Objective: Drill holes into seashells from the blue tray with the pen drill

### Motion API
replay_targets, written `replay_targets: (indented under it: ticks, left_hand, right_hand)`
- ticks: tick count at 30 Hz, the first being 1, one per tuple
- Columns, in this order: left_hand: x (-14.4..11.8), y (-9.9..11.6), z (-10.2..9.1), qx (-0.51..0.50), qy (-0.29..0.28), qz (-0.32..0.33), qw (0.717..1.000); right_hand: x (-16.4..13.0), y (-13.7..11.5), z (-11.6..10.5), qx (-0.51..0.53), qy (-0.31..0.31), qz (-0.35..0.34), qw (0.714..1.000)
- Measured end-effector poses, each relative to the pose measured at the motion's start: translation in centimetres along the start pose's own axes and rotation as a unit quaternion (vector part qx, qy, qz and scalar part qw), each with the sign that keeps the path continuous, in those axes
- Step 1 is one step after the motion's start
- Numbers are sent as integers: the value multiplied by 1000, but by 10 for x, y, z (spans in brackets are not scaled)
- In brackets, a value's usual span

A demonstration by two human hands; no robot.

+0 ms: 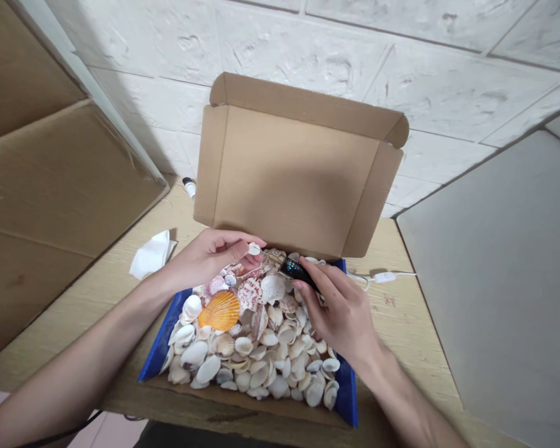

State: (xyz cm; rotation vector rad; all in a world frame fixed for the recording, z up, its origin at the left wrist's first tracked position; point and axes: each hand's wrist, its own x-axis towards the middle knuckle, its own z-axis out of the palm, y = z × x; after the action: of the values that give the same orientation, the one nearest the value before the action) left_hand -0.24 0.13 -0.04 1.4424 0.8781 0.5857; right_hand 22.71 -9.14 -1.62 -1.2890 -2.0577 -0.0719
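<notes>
Head view: the left hand (212,255) pinches a small white shell (254,249) between thumb and forefinger, the grip closed tight on its edges, holding it just above the far end of the box (161,348). The right hand (343,314) is closed around a dark tool (295,270) with a shiny body, whose thin tip points at the small white shell and appears to touch it; what kind of tool it is cannot be told.

To do this well, the pinch should probably stay firm and low on the shell so the tip meets a steady face, with the right wrist resting near the box edge for control.

The small shell is pale, rounded and largely hidden by the fingers. Below both hands lies a heap of shells (261,348), mostly white and cream, with one orange scallop (220,310) near the left wrist. The cardboard lid (298,168) stands open behind. On the wooden surface (401,311) a white cable (382,277) runs to the right, and a crumpled tissue (152,254) lies to the left.
</notes>
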Motion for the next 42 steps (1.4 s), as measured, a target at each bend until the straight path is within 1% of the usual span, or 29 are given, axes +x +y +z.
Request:
replay_targets:
  ticks: [7, 13, 17, 21, 25, 28, 31, 36, 39, 42]
  left_hand:
    - [0, 1, 0, 14, -9, 3, 1000]
    - [1, 0, 2, -5, -19, 0, 1000]
    - [1, -2, 1, 12, -23, 5, 1000]
    - [0, -1, 0, 68, -22, 21, 997]
    - [1, -1, -1, 148, -34, 60, 987]
    - [0, 0, -1, 175, -51, 82, 980]
    - [0, 2, 1, 190, -51, 89, 977]
    - [2, 1, 2, 186, -59, 77, 978]
    - [3, 0, 2, 170, -51, 68, 982]
    - [2, 3, 4, 150, -39, 39, 987]
  right_hand:
    - [-2, 2, -1, 6, -7, 5, 1000]
    - [-2, 2, -1, 7, -13, 2, 1000]
    - [-2, 2, 0, 3, -10, 0, 1000]
    - [-2, 2, -1, -19, 5, -9, 1000]
    - [-2, 2, -4, -39, 17, -22, 999]
    - [-2, 3, -5, -51, 23, -33, 998]
    - [-1, 3, -4, -46, 20, -38, 998]
    - [0, 1, -2, -24, -30, -35, 999]
    - [1, 0, -2, -25, -24, -38, 999]
    - [0, 1, -3, -30, -9, -43, 999]
